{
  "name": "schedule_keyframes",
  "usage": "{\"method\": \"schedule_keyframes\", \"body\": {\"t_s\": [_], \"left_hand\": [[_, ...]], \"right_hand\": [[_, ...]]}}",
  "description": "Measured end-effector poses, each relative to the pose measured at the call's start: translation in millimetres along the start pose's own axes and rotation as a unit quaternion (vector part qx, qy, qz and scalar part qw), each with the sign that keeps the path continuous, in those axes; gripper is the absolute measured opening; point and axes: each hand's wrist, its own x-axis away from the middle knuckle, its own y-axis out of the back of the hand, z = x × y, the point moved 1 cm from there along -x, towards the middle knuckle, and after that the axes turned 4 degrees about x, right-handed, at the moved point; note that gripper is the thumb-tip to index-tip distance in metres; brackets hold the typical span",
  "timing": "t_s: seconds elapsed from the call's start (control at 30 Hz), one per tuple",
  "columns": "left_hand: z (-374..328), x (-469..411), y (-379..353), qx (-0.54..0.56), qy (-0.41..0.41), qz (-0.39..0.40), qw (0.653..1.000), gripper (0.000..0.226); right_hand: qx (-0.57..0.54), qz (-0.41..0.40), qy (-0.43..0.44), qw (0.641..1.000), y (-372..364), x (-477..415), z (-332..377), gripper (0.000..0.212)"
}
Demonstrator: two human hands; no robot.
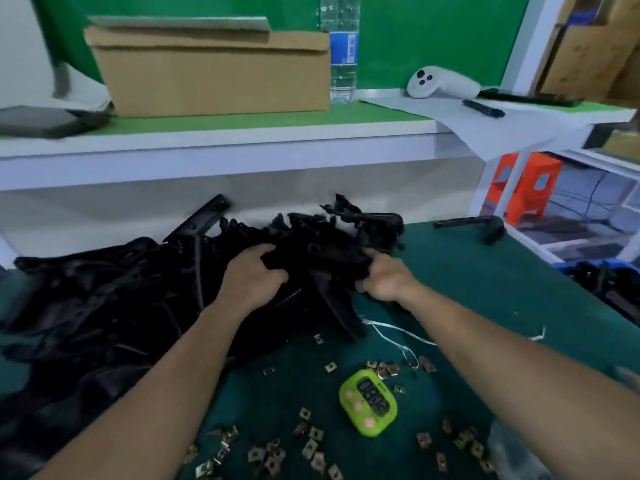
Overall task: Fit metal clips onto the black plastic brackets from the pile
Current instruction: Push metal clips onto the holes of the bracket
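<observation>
Left hand [254, 277] and right hand [384, 280] grip a bracket [322, 261] by its ends; likely light, stiff, snag-prone in the pile [104, 289].

Black plastic brackets [104, 306]: heaped in a tangled pile across the left and centre of the frame. Left hand [252, 275] and right hand [384, 278] grip parts at its upper right, possibly one bracket. Metal clips [273, 455]: small, square, brass-toned, scattered loose at lower centre and lower right.
</observation>
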Motion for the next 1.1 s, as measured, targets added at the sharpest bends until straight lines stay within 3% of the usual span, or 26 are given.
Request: {"method": "schedule_keyframes", "body": {"t_s": [0.1,0.2,0.3,0.4,0.5,0.6,0.7,0.87,0.93,1.0,1.1], "left_hand": [[0,17,5,0.028,-0.001,-0.001,1.000,0.059],[2,37,8,-0.090,-0.072,-0.064,0.991,0.053],[8,63,10,-0.081,-0.130,-0.094,0.984,0.052],[16,90,9,-0.049,-0.136,-0.063,0.987,0.049],[22,119,1,-0.067,-0.113,-0.040,0.990,0.037],[27,138,-7,-0.091,-0.115,-0.019,0.989,0.043],[29,146,-6,-0.045,-0.100,-0.016,0.994,0.055],[27,159,10,0.108,-0.012,-0.077,0.991,0.074],[28,164,20,0.158,0.035,-0.018,0.987,0.073],[27,172,27,0.136,0.044,0.069,0.987,0.063],[26,190,29,0.130,0.024,0.080,0.988,0.037]], "right_hand": [[0.045,0.032,0.024,0.998,-16,21,22,0.041],[-0.036,0.004,0.058,0.998,-16,40,28,0.066],[-0.198,-0.009,0.046,0.979,-16,63,37,0.063],[-0.062,0.046,0.107,0.991,-31,88,55,0.082],[0.095,-0.043,0.114,0.988,-51,112,67,0.086],[0.106,-0.150,0.124,0.975,-57,136,73,0.059],[0.098,-0.106,0.132,0.981,-66,159,77,0.041],[0.084,-0.074,0.202,0.973,-99,192,74,0.063],[0.124,-0.084,0.220,0.964,-109,198,74,0.076],[0.160,-0.079,0.235,0.956,-114,202,77,0.084],[0.144,-0.085,0.255,0.953,-116,210,82,0.079]]}}
